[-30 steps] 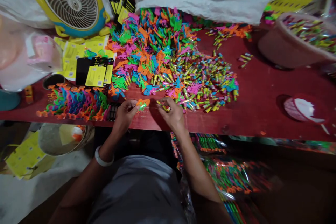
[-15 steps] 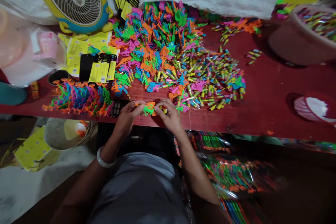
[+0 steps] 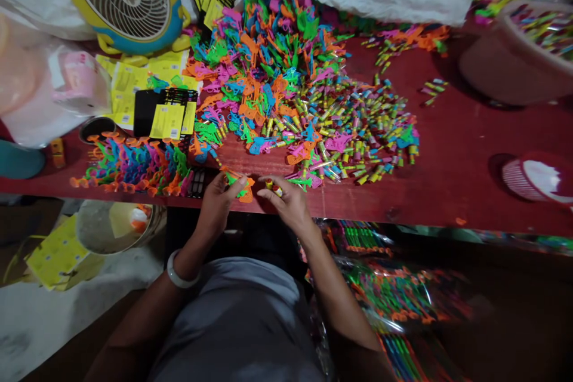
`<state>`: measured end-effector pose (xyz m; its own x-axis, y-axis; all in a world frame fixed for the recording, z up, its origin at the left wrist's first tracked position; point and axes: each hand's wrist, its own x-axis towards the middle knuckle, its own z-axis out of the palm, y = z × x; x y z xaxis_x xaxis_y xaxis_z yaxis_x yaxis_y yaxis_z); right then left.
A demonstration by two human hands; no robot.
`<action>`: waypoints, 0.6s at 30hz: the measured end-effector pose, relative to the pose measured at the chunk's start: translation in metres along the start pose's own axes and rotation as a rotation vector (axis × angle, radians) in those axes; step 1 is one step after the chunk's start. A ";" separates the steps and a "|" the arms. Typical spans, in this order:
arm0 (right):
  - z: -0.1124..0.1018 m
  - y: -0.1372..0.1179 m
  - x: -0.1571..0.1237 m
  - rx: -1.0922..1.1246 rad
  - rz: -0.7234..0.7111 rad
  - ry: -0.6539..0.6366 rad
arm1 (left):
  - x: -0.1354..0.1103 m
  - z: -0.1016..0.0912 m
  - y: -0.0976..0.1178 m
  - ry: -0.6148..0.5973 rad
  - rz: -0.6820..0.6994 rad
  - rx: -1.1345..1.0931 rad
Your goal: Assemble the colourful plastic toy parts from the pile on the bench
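Along the red bench [image 3: 456, 161], the left hand [image 3: 217, 202] has its grip clamped on orange-green plastic pieces [image 3: 246, 192], the right hand [image 3: 290, 202] on small yellow tubes [image 3: 269, 184].

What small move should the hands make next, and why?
Probably ease the right hand toward the left hand: the left holds orange and green plastic pieces, the right holds small yellow-and-red tubes, and a gap separates them.

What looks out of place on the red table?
A small orange bit lies alone by the red table's front edge, and a few little tubes lie apart from the big colorful heap.
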<state>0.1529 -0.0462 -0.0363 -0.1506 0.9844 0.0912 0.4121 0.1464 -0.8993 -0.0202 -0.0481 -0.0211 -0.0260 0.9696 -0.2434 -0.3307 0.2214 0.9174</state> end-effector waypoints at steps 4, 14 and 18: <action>0.000 0.000 0.003 -0.049 -0.111 -0.071 | -0.002 0.002 0.002 -0.038 0.027 0.022; 0.001 0.000 -0.001 -0.240 -0.120 -0.124 | -0.002 -0.003 0.002 -0.056 0.044 0.149; -0.003 -0.003 -0.001 -0.352 -0.132 -0.145 | -0.002 -0.002 0.003 -0.047 0.052 0.220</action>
<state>0.1544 -0.0473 -0.0328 -0.3373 0.9347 0.1121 0.6596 0.3197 -0.6803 -0.0234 -0.0496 -0.0188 0.0078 0.9830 -0.1837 -0.1159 0.1833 0.9762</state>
